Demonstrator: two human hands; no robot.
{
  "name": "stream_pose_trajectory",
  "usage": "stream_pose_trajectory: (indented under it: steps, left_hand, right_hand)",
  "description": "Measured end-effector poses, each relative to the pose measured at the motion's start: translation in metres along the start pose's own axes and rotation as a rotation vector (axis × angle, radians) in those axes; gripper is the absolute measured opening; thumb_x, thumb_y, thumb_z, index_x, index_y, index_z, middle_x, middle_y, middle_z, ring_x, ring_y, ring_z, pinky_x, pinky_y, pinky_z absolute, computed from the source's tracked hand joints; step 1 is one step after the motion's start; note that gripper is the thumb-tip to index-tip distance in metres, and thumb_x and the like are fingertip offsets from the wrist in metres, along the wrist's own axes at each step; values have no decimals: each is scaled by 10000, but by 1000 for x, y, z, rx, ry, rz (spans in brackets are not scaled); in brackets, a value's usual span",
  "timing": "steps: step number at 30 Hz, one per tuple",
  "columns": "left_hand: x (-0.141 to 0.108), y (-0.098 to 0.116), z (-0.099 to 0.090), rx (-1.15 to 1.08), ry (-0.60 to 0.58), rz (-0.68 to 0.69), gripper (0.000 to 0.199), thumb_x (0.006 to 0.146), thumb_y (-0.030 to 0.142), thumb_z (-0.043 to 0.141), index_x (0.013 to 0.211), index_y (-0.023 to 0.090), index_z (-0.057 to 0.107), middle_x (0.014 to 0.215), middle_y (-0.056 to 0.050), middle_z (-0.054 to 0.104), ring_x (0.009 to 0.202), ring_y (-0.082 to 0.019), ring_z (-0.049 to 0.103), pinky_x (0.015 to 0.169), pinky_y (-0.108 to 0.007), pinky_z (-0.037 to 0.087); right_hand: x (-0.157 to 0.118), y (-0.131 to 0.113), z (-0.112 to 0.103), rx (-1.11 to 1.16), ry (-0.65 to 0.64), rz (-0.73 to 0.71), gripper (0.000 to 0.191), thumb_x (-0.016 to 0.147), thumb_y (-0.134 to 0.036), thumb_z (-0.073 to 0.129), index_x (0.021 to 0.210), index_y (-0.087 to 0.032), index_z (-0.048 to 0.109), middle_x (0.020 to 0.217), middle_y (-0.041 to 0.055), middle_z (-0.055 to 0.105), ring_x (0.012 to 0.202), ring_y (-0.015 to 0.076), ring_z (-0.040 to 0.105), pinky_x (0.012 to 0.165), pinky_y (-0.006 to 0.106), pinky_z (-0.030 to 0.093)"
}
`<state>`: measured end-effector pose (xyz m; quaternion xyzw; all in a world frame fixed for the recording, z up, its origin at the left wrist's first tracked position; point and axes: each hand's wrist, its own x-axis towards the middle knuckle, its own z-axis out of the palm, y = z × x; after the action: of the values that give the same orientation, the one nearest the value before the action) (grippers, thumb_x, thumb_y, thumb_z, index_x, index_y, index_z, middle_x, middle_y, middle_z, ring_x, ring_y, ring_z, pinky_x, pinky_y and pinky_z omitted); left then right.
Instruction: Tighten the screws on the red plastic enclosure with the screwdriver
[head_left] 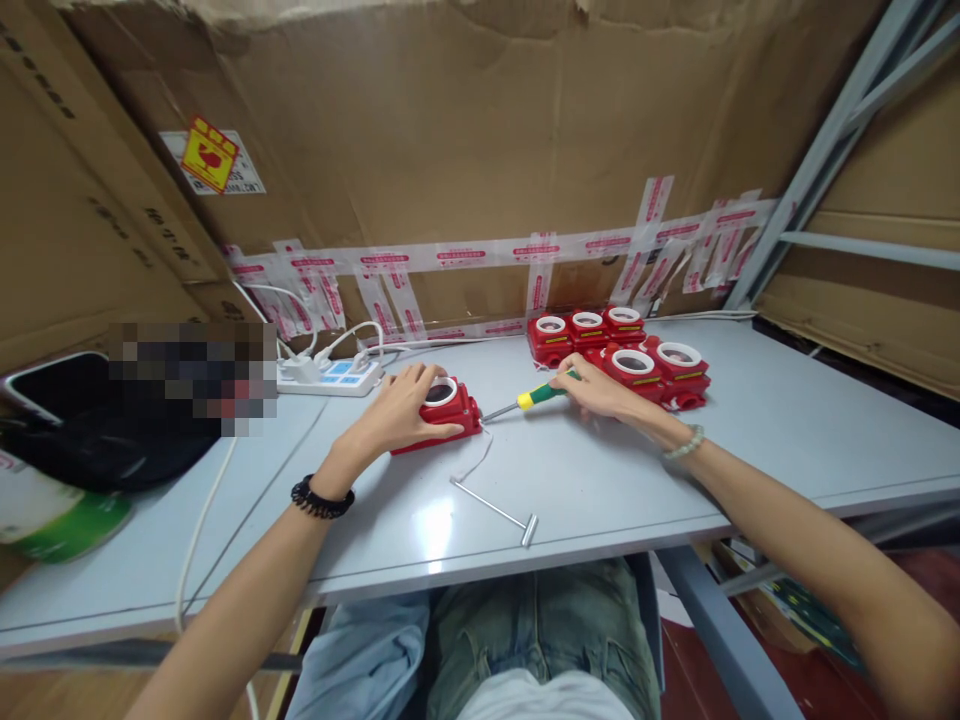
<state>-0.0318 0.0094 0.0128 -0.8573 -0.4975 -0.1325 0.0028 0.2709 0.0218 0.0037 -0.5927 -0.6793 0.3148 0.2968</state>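
Observation:
My left hand (pixel 409 405) grips a red housing with a white ring round a dark window (pixel 441 392), and it rests on the table. In my right hand (pixel 589 388) is a screwdriver (pixel 541 393) with a green and yellow handle. Its tip meets the right end of that housing, where a thin white cord hangs down. Close by in front lies a small silver T-shaped metal tool (pixel 495 508), near the end of the cord. Behind my right hand stand several similar red housings (pixel 651 375) with white rings, partly hidden by it.
A white power strip (pixel 330 376) with plugged-in cables sits at the back left. Further left are a black bag (pixel 150 450) and a green and white can (pixel 60 515). Taped cardboard (pixel 480 150) walls the back, and a grey metal frame (pixel 825 150) rises at right.

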Motion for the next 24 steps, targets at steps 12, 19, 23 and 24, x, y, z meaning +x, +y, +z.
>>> stream_pose_trajectory:
  steps: [12, 19, 23, 24]
  left_hand:
    - [1, 17, 14, 137, 3, 252, 291, 935, 346, 551, 1209, 310, 643, 1334, -143, 466, 1253, -356, 431, 964, -525, 398]
    - [2, 23, 11, 167, -50, 283, 249, 954, 295, 522, 1107, 347, 712, 1254, -95, 558, 1270, -353, 403, 990, -554, 372]
    - [3, 27, 8, 194, -71, 278, 248, 952, 292, 515, 1083, 342, 720, 1232, -101, 560, 1229, -354, 412, 952, -544, 381]
    - [3, 28, 8, 200, -73, 277, 246, 950, 293, 515, 1076, 339, 721, 1227, -102, 560, 1220, -352, 413, 944, -538, 383]
  right_hand:
    - [-1, 1, 3, -88, 49, -46, 175, 867, -367, 536, 811, -209, 487, 585, -46, 474, 489, 112, 469, 488, 232, 319]
    - [0, 1, 2, -52, 15, -57, 357, 877, -445, 538, 642, -192, 448, 514, -47, 415, 454, 85, 408, 450, 224, 292]
    - [-1, -3, 2, 32, -4, -29, 205, 878, -360, 541, 764, -206, 469, 542, -65, 447, 432, 88, 435, 421, 216, 332]
    - [-2, -4, 2, 59, -29, -15, 159, 874, -323, 538, 790, -211, 462, 538, -71, 460, 419, 92, 450, 413, 216, 353]
